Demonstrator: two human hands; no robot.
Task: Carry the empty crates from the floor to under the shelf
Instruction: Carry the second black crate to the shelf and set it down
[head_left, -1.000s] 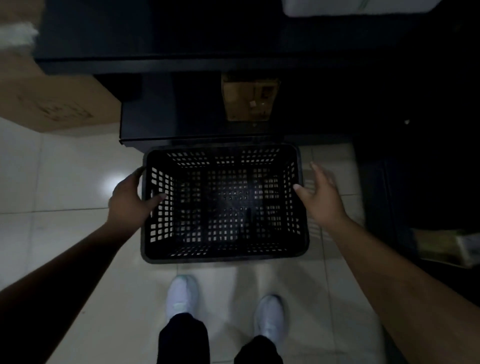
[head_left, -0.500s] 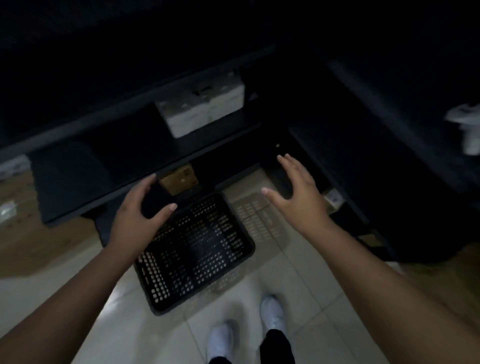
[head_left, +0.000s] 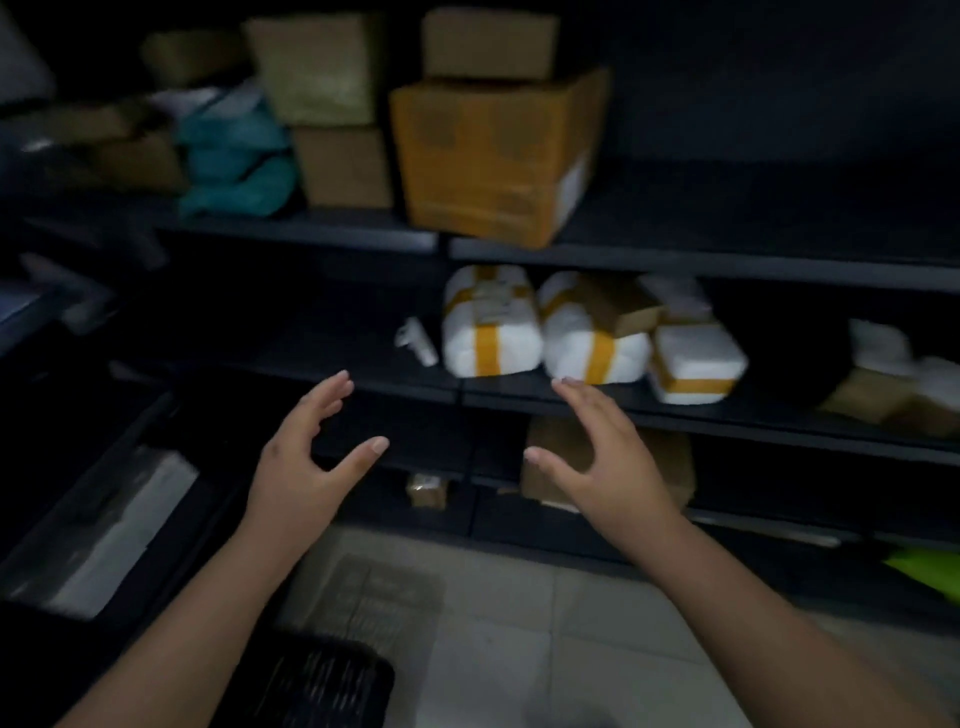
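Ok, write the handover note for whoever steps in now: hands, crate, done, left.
Left hand open, holding nothing. Right hand open, holding nothing; both raised before the shelves.
Black crate on the floor at the picture's bottom edge, partly cut off, untouched.
Done: crate set down; whether it sits under a shelf cannot be told.
Left: check that, then fetch other crates; none in view.

Bare left hand (head_left: 304, 470) and right hand (head_left: 613, 470), bare forearms (head_left: 197, 597), short nails (head_left: 379, 443)

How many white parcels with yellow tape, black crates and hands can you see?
White parcels with yellow tape: 3
Black crate: 1
Hands, the left hand and the right hand: 2
Total: 6
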